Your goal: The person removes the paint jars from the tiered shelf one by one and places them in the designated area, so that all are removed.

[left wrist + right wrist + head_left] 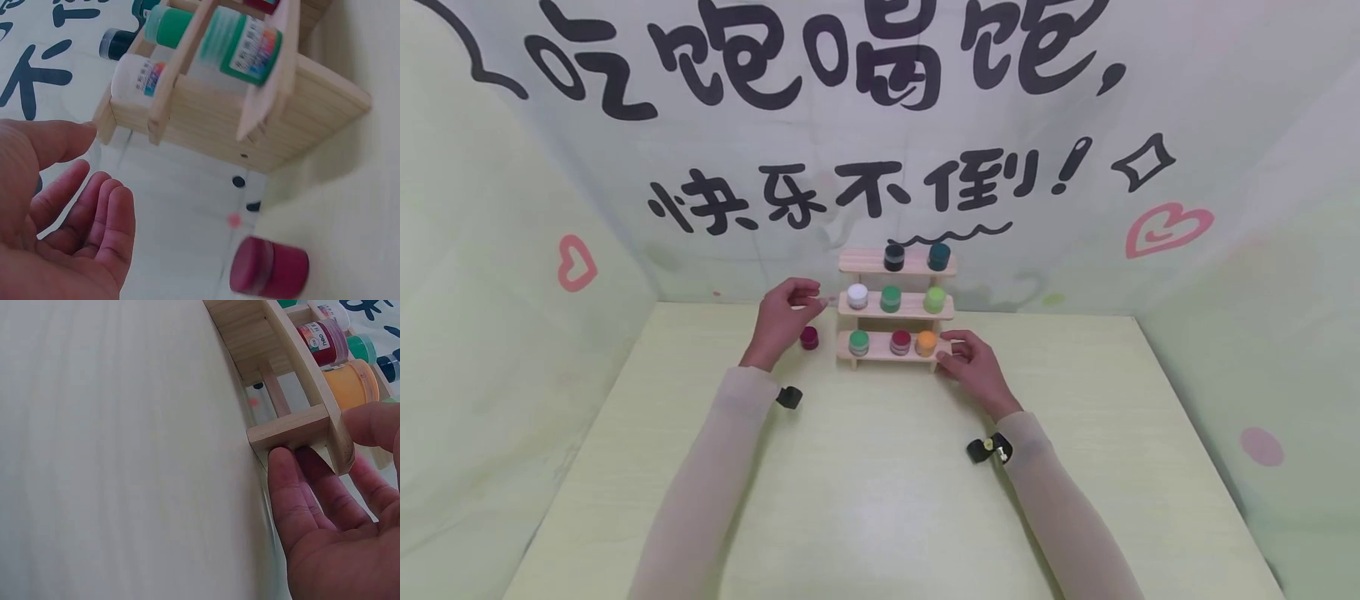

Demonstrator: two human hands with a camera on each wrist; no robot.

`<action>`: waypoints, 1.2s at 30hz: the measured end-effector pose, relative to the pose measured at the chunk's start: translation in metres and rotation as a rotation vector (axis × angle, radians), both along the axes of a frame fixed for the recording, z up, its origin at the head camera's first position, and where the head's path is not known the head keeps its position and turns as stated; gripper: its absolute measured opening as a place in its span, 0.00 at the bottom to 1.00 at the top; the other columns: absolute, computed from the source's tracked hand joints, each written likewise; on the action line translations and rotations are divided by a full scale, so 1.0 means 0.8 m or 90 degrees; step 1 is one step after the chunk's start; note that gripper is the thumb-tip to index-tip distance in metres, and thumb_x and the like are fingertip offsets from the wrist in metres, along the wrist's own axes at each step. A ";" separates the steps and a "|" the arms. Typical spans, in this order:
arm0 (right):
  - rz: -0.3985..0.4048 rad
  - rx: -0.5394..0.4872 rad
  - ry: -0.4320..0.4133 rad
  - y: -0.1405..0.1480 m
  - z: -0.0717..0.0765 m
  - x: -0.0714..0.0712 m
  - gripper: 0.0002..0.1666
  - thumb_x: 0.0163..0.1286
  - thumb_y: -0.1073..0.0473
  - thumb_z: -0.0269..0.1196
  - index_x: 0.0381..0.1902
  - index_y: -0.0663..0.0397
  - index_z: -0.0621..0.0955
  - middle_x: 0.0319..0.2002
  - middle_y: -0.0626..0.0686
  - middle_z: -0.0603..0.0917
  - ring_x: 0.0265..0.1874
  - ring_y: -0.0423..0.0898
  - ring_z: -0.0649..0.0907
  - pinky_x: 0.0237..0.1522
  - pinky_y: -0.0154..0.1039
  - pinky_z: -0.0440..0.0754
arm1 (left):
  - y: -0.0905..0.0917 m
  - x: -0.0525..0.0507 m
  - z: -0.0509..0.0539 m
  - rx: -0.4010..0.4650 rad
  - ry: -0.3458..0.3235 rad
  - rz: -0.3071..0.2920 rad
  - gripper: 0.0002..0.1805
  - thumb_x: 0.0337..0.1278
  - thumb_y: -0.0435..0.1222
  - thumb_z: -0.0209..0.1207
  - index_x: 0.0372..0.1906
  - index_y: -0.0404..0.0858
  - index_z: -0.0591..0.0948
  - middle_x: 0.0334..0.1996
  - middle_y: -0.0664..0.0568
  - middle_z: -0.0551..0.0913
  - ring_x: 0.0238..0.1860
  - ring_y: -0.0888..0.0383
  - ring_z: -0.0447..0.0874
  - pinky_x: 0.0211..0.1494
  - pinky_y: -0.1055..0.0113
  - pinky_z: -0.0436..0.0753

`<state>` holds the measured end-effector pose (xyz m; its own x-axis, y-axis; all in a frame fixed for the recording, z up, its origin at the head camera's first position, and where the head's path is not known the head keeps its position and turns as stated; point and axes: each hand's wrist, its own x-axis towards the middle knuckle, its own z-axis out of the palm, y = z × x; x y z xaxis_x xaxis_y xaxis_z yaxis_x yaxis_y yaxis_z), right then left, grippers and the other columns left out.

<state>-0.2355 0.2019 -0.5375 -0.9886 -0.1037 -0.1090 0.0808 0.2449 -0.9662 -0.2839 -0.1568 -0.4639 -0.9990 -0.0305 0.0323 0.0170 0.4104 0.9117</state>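
A three-tier wooden rack [880, 357] stands at the back of the table, holding several small paint jars. My right hand [976, 371] grips the rack's right end at the bottom tier, beside the orange jar [927, 342]; in the right wrist view its fingers lie against the wooden side [289, 430] and the thumb is near the shelf's front edge. Left of the rack, my left hand [69, 206] is raised with fingers loosely bent and nothing held, its thumb close to the middle tier near the white jar [134, 78]. A dark red jar [808, 337] stands on the table below that hand.
The top tier bears a black jar [893, 257] and a dark teal jar [938, 256]. A printed cloth wall [790, 258] rises right behind the rack, and cloth walls flank the table [880, 500] on both sides.
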 end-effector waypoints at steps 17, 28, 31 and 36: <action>-0.002 0.020 -0.024 0.007 0.005 0.001 0.26 0.75 0.55 0.69 0.67 0.48 0.78 0.51 0.61 0.89 0.43 0.45 0.91 0.47 0.33 0.90 | 0.064 -0.024 0.050 0.036 0.065 -0.031 0.18 0.65 0.38 0.69 0.58 0.41 0.85 0.51 0.47 0.88 0.54 0.51 0.86 0.62 0.56 0.85; 0.007 0.008 -0.031 0.007 0.006 0.000 0.28 0.75 0.54 0.69 0.70 0.50 0.76 0.55 0.63 0.88 0.46 0.48 0.92 0.50 0.35 0.90 | 0.095 -0.029 0.073 0.027 0.081 -0.004 0.18 0.65 0.43 0.70 0.56 0.40 0.86 0.49 0.50 0.89 0.49 0.54 0.86 0.58 0.59 0.85; 0.001 0.002 -0.033 0.007 0.008 0.001 0.28 0.75 0.55 0.69 0.69 0.49 0.77 0.54 0.63 0.88 0.46 0.49 0.92 0.51 0.36 0.90 | 0.105 -0.034 0.077 0.039 0.080 -0.021 0.19 0.64 0.42 0.71 0.56 0.40 0.85 0.50 0.50 0.88 0.49 0.54 0.87 0.60 0.59 0.85; -0.002 0.010 -0.040 0.005 0.007 0.002 0.27 0.75 0.55 0.69 0.68 0.47 0.77 0.51 0.61 0.89 0.44 0.47 0.91 0.50 0.35 0.90 | 0.123 -0.040 0.078 0.026 0.039 -0.020 0.21 0.62 0.44 0.72 0.58 0.44 0.85 0.51 0.52 0.88 0.52 0.56 0.88 0.62 0.59 0.85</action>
<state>-0.2339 0.2062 -0.5319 -0.9800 -0.0987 -0.1729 0.1423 0.2600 -0.9551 -0.3157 -0.0581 -0.4015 -0.9956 -0.0023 0.0931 0.0857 0.3710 0.9247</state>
